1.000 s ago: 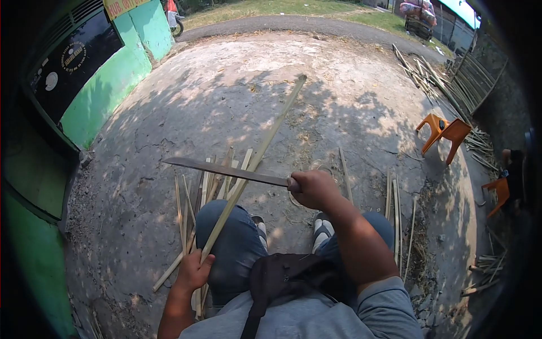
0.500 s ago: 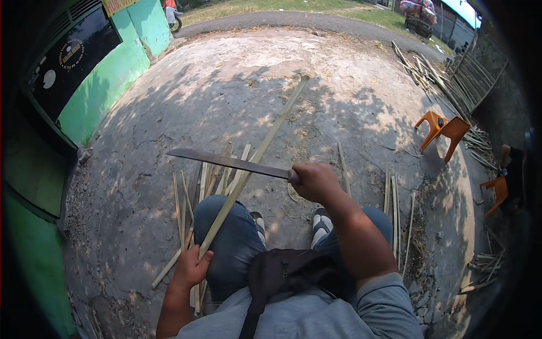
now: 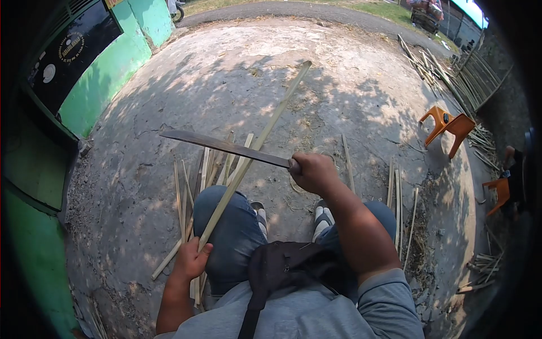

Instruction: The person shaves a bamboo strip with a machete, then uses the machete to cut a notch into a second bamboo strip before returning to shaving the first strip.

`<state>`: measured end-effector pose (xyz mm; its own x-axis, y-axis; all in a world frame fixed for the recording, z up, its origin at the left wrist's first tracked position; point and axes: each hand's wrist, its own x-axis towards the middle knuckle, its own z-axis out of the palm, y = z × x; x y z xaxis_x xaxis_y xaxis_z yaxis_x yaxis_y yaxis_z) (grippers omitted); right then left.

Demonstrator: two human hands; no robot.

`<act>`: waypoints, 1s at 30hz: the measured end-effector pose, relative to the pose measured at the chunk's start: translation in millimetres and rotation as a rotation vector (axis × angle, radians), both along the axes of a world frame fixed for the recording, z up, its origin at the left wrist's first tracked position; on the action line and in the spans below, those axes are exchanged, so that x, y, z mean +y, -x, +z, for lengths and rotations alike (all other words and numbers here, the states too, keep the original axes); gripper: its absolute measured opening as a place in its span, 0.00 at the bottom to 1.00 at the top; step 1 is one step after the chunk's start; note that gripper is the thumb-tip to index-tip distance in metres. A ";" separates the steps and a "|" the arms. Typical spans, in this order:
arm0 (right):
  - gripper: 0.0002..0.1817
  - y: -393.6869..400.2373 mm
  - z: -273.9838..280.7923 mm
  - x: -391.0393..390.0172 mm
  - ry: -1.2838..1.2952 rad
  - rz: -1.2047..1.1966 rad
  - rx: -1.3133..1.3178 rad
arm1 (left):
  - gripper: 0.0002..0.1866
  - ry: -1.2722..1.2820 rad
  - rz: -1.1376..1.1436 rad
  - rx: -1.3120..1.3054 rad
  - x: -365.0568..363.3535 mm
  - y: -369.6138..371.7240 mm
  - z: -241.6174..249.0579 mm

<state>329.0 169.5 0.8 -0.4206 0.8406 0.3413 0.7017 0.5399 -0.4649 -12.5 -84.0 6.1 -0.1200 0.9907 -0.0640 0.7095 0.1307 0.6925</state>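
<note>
My left hand (image 3: 192,258) is closed round the near end of a long bamboo strip (image 3: 283,103), beside my left knee. From there the strip slants up and away to the right, passing over that knee. In my right hand (image 3: 316,172) is the handle of a machete (image 3: 217,145), its long dark blade pointing left. The blade crosses the strip in this view, beyond my knees. More bamboo strips (image 3: 209,169) lie on the ground by my left leg, partly hidden behind it.
Several strips (image 3: 397,198) lie to the right of my right leg. An orange plastic chair (image 3: 460,125) stands further right, near a bamboo pile (image 3: 432,73). Another person (image 3: 512,169) is at the right edge. A green wall (image 3: 107,82) runs along the left.
The machete's tip has risen a little, so the blade slants more. The strip's far end sits slightly higher in view. Both hands keep their hold, and the camera view has shifted slightly.
</note>
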 end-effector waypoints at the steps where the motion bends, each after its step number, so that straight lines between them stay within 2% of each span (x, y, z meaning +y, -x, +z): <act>1: 0.09 0.5 1.9 -3.2 0.001 0.020 0.012 | 0.32 0.023 -0.002 -0.013 2.1 -1.3 3.8; 4: 0.09 0.3 13.3 -6.4 -0.026 0.029 -0.114 | 0.33 0.021 -0.003 -0.015 3.3 0.7 -2.6; 10: 0.09 -4.8 -0.5 11.7 0.009 -0.124 -0.035 | 0.33 0.021 0.014 -0.005 1.1 0.4 -1.1; 16: 0.07 2.5 10.1 -3.5 0.029 -0.036 -0.014 | 0.34 0.032 0.034 0.031 0.8 -0.9 -2.0; 20: 0.08 -0.7 20.4 -5.8 0.057 -0.038 -0.129 | 0.33 0.030 0.032 0.041 3.3 -5.5 3.1; 23: 0.10 -4.7 6.3 10.9 0.088 -0.153 -0.063 | 0.32 0.038 0.055 0.015 2.5 -6.5 3.9; 30: 0.10 -0.9 6.2 2.4 0.044 -0.116 0.003 | 0.29 0.000 0.027 -0.014 0.6 -2.1 -1.6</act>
<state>329.9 171.9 7.0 -0.3183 0.8978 0.3043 0.7568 0.4339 -0.4888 -10.3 -83.4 4.5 -0.1454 0.9872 -0.0655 0.6962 0.1491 0.7022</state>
